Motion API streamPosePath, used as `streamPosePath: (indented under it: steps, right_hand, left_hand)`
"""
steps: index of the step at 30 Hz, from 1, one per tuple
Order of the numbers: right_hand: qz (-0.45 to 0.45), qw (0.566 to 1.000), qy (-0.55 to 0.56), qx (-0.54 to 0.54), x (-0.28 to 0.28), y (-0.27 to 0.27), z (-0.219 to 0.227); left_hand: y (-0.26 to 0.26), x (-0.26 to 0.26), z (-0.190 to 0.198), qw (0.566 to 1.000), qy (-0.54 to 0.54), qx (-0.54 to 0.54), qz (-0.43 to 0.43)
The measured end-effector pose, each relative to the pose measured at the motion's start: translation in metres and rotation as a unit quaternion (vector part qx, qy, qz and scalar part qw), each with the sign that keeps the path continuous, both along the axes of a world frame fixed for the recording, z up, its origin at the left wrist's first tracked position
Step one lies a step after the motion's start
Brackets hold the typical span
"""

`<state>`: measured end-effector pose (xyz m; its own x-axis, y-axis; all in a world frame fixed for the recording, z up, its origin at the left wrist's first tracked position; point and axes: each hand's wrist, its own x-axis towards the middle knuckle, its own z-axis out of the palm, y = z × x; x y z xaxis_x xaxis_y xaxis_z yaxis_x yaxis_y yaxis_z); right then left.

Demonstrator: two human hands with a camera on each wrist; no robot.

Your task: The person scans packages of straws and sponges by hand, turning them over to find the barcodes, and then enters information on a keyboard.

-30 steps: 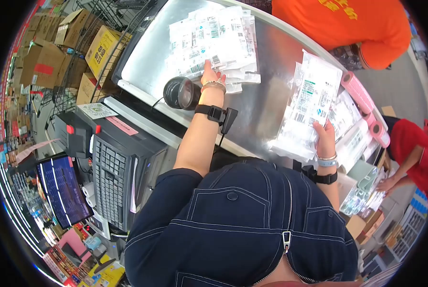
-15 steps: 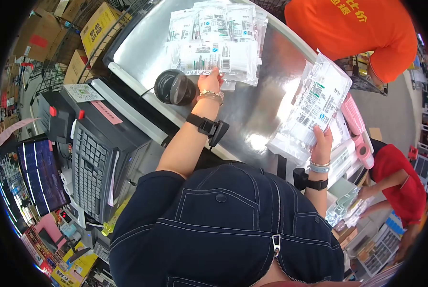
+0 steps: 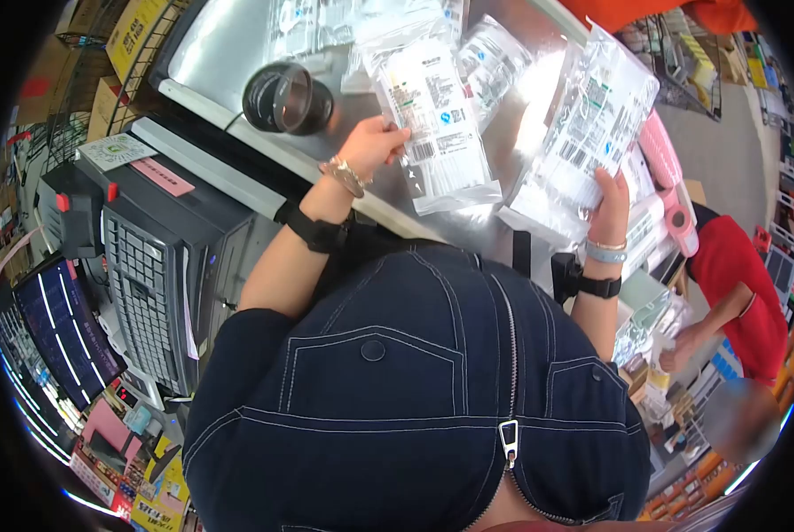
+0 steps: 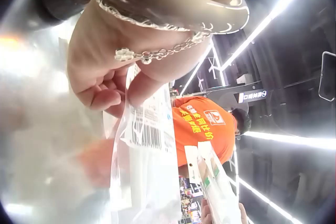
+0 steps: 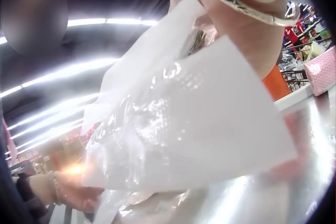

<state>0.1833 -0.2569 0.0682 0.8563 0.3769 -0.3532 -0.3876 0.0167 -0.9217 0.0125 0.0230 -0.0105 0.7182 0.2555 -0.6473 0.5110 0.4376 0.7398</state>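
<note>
Step in hand: a single white packet (image 3: 437, 124) is being handled on its own, it appears, and its printed barcode is left in plain sight.
Next move: a steady pinch seems called for, with the packet kept flat; the glossy film could slip or fold, and whether the barcode is meant for the black device (image 3: 282, 97) cannot be told.
White packet: held tilted just to the right of the black device, apart from it; the near edge of the bench (image 3: 224, 58) is partly overlapped.
Left hand (image 3: 372, 149): right and bodyward of the black device, and the packet's side edge is pinched there between thumb and curled fingers.
Right hand (image 3: 610, 211): well right of the black device, and what look like several layered packets (image 3: 588, 133) are gripped at their near end, thumb on top.
Pile (image 3: 308, 27): spread beyond the black device, held by neither hand.
Loose packet (image 3: 495, 62): laid farther right of the device, between pile and layered packets.
</note>
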Motion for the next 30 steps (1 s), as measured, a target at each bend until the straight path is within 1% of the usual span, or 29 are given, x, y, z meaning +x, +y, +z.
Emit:
streamPosePath:
  steps: [3, 4, 5, 6, 8, 9, 11, 12, 14, 15, 17, 18, 19, 20, 21, 23, 24, 25, 26, 27, 28, 29, 30]
  right_hand:
    - [0.008, 1.0, 0.013, 0.008, -0.003, -0.002, -0.006]
    - [0.012, 0.999, 0.023, 0.021, -0.005, -0.003, -0.007]
    - [0.016, 0.999, 0.033, 0.034, -0.007, -0.004, -0.008]
    - [0.016, 0.999, 0.035, 0.034, -0.008, -0.004, -0.01]
    - [0.063, 0.993, 0.071, 0.075, -0.011, -0.004, -0.016]
    - [0.064, 0.992, 0.072, 0.076, -0.012, -0.003, -0.021]
    - [0.091, 0.968, 0.145, 0.184, -0.011, 0.003, -0.032]
    - [0.092, 0.968, 0.146, 0.185, -0.009, 0.008, -0.036]
    - [0.181, 0.955, 0.144, 0.188, -0.004, 0.022, -0.044]
    - [0.18, 0.954, 0.144, 0.189, -0.002, 0.028, -0.048]
    - [0.232, 0.942, 0.167, 0.175, -0.001, 0.042, -0.055]
    - [0.232, 0.942, 0.171, 0.172, -0.003, 0.049, -0.055]
    - [0.233, 0.942, 0.17, 0.173, -0.003, 0.053, -0.057]
    - [0.258, 0.932, 0.184, 0.176, -0.004, 0.055, -0.061]
    - [0.283, 0.921, 0.199, 0.178, -0.006, 0.059, -0.06]
    - [0.284, 0.925, 0.187, 0.17, -0.014, 0.065, -0.053]
    - [0.291, 0.931, 0.175, 0.134, -0.016, 0.066, -0.051]
    - [0.297, 0.936, 0.162, 0.098, -0.018, 0.066, -0.05]
    - [0.296, 0.936, 0.162, 0.099, -0.019, 0.064, -0.05]
    - [0.252, 0.952, 0.151, 0.084, -0.021, 0.06, -0.05]
    - [0.206, 0.966, 0.139, 0.069, -0.021, 0.055, -0.05]
    - [0.2, 0.967, 0.139, 0.071, -0.019, 0.047, -0.053]
    - [0.139, 0.98, 0.111, 0.089, -0.014, 0.034, -0.059]
  left_hand:
    - [0.001, -0.001, -0.004, 1.0, 0.005, 0.012, -0.012]
    - [0.0, -0.001, -0.003, 1.0, -0.013, 0.003, -0.006]
    - [-0.001, -0.002, -0.002, 1.0, -0.01, 0.002, -0.007]
    - [-0.001, -0.001, -0.002, 1.0, -0.001, 0.018, -0.007]
    - [-0.002, -0.002, 0.003, 0.999, 0.008, 0.036, -0.006]
    - [-0.003, -0.002, 0.006, 0.999, 0.009, 0.037, -0.005]
    - [-0.004, -0.002, 0.01, 0.997, 0.01, 0.066, -0.024]
    - [-0.004, -0.002, 0.01, 0.997, 0.011, 0.067, -0.024]
    - [-0.004, -0.001, 0.008, 0.993, 0.022, 0.106, -0.052]
    - [-0.005, -0.001, 0.009, 0.993, 0.021, 0.108, -0.052]
    - [-0.007, 0.0, 0.015, 0.99, 0.004, 0.128, -0.061]
    - [-0.007, 0.0, 0.019, 0.99, 0.004, 0.129, -0.06]
    - [-0.007, 0.002, 0.025, 0.981, 0.032, 0.168, -0.092]
    - [-0.006, 0.002, 0.029, 0.969, 0.06, 0.207, -0.122]
    - [-0.006, 0.002, 0.032, 0.969, 0.061, 0.208, -0.121]
    - [-0.007, 0.002, 0.035, 0.964, 0.025, 0.229, -0.136]
    - [-0.008, 0.001, 0.03, 0.963, 0.026, 0.23, -0.135]
    - [-0.012, -0.001, 0.022, 0.959, -0.013, 0.256, -0.117]
    - [-0.014, -0.001, 0.017, 0.953, -0.052, 0.282, -0.099]
    - [-0.017, -0.001, 0.023, 0.952, -0.053, 0.283, -0.102]
    - [-0.02, -0.001, 0.031, 0.964, -0.04, 0.248, -0.084]
    - [-0.021, 0.001, 0.036, 0.974, -0.028, 0.214, -0.067]
    - [-0.019, 0.001, 0.033, 0.973, -0.03, 0.216, -0.073]
